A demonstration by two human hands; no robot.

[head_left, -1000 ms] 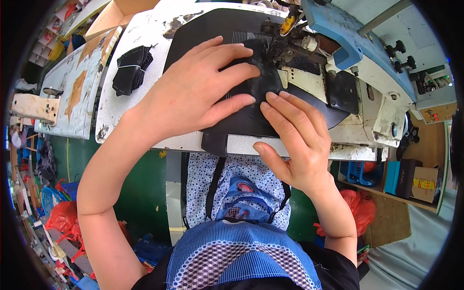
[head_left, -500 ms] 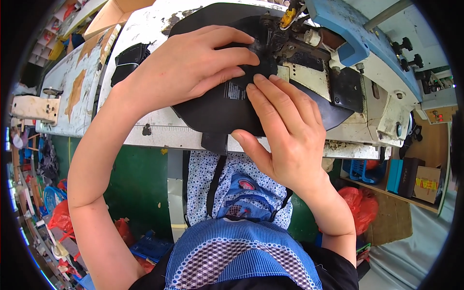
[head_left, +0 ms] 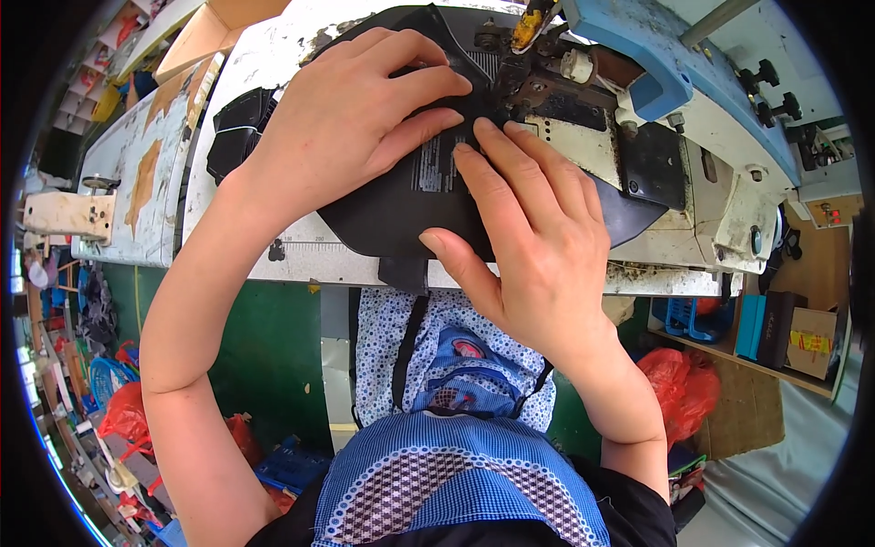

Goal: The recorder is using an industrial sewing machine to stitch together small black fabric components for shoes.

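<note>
A large black, smooth, leather-like panel [head_left: 365, 223] lies on the white machine bed, beneath the working end of a sewing machine [head_left: 515, 77]. My left hand [head_left: 346, 114] is bent over the panel's upper left part, thumb and fingers curled onto the black material beside a raised edge. Close by, my right hand [head_left: 538, 228] lies on the panel, its fingers stretched out and its thumb spread to the left. Between the hands shows a patch of silvery stripes [head_left: 433, 164]. A short black strip [head_left: 403, 273] hangs over the front edge.
A bundle of black pieces [head_left: 239, 132] sits left of my left forearm. The machine's blue arm [head_left: 629, 55] rises at the right. A ruler scale [head_left: 310, 248] runs along the bed's front. Red plastic bags [head_left: 674, 392] and a blue basket [head_left: 688, 319] are at the right.
My left hand has shifted slightly up and left, and a black edge now stands raised near its fingers. My right hand has moved slightly up and left. More of the striped patch shows.
</note>
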